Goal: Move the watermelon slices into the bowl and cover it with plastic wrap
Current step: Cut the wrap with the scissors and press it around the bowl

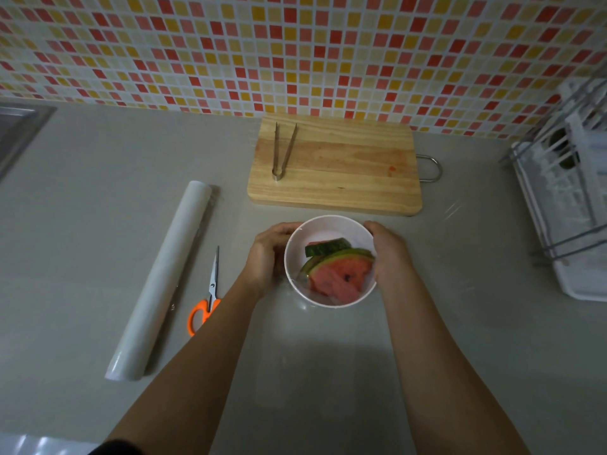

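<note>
A white bowl (pixel 328 228) stands on the grey counter in front of me. Two watermelon slices (pixel 341 274) with green rind lie inside it. A clear film of plastic wrap seems to lie over the bowl, with faint glints around its base. My left hand (pixel 267 254) cups the bowl's left side and my right hand (pixel 389 254) cups its right side, both pressed against the wall. The roll of plastic wrap (pixel 164 277) lies slantwise on the counter to the left.
Orange-handled scissors (pixel 208 297) lie between the roll and the bowl. A wooden cutting board (pixel 345 172) behind the bowl carries metal tongs (pixel 281 149). A white dish rack (pixel 571 198) stands at the right. A sink edge (pixel 16 133) shows far left.
</note>
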